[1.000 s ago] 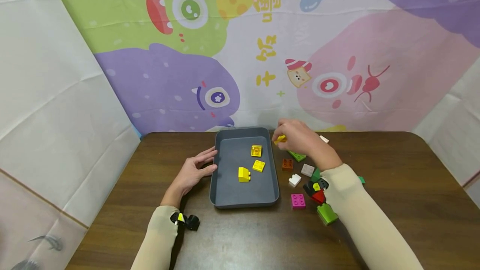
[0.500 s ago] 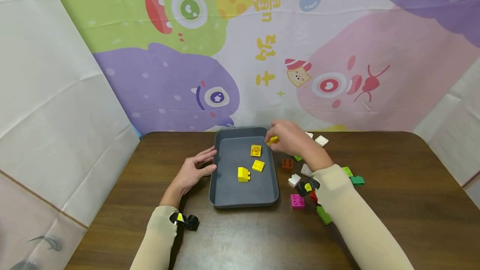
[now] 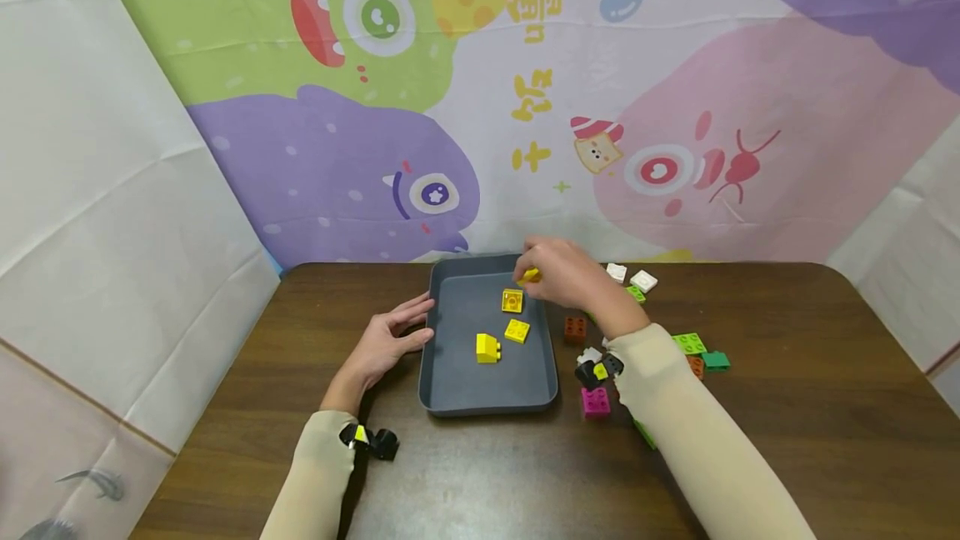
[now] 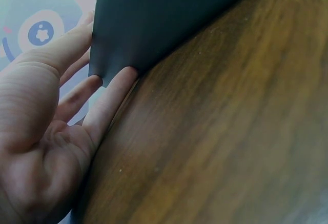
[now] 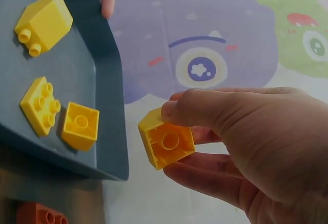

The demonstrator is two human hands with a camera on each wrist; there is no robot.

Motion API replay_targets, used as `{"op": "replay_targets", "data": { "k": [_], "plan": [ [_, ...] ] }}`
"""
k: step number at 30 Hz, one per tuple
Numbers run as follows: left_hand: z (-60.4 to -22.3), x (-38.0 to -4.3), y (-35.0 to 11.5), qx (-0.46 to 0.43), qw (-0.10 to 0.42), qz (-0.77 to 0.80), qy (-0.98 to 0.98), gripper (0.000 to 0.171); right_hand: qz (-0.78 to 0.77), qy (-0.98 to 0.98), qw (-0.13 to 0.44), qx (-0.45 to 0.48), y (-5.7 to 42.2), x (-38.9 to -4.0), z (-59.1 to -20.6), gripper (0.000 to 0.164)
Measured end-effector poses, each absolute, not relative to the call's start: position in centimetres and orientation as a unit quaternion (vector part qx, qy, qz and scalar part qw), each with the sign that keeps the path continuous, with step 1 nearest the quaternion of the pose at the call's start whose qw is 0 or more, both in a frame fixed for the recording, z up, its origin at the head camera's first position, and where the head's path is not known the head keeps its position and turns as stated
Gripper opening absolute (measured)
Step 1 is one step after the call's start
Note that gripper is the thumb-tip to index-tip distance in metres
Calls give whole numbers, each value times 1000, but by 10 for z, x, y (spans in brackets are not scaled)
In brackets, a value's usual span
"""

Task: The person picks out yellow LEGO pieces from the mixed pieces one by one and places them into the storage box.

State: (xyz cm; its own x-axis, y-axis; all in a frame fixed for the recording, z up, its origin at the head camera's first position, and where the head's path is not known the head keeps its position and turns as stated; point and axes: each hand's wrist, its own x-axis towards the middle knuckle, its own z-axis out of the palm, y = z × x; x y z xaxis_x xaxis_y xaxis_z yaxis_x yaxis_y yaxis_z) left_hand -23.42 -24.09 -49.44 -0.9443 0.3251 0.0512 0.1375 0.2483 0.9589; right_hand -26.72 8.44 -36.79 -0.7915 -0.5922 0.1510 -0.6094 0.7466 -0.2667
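My right hand (image 3: 566,275) pinches a yellow building block (image 5: 166,138) between thumb and fingers, its hollow underside showing in the right wrist view. It hovers over the far right corner of a dark grey tray (image 3: 457,382). Inside the tray lie a sloped yellow block (image 3: 487,348), a flat yellow block (image 3: 517,331) with studs up, and an upturned yellow block (image 3: 512,301). On the tray's left wall rest the straight fingertips of my left hand (image 3: 382,348); the left wrist view shows these fingers (image 4: 115,96) touching its dark side.
Right of the tray lie a brown block (image 3: 575,329), a magenta block (image 3: 596,402), white blocks (image 3: 643,281), lime blocks (image 3: 689,343) and a green block (image 3: 716,361). My right forearm covers part of this group. A printed cloth (image 3: 360,148) hangs behind the wooden table (image 3: 480,482).
My right hand has moved left with the yellow block, from beyond the tray's right edge to over its far right corner. The left hand and tray stay in place.
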Motion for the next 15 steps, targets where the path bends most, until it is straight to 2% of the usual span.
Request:
{"op": "replay_targets", "data": {
  "k": [15],
  "plan": [
    [-496,-236,-242,147,79,599,783,60,145,-925,39,350,59,-263,-353,15]
  ]
}}
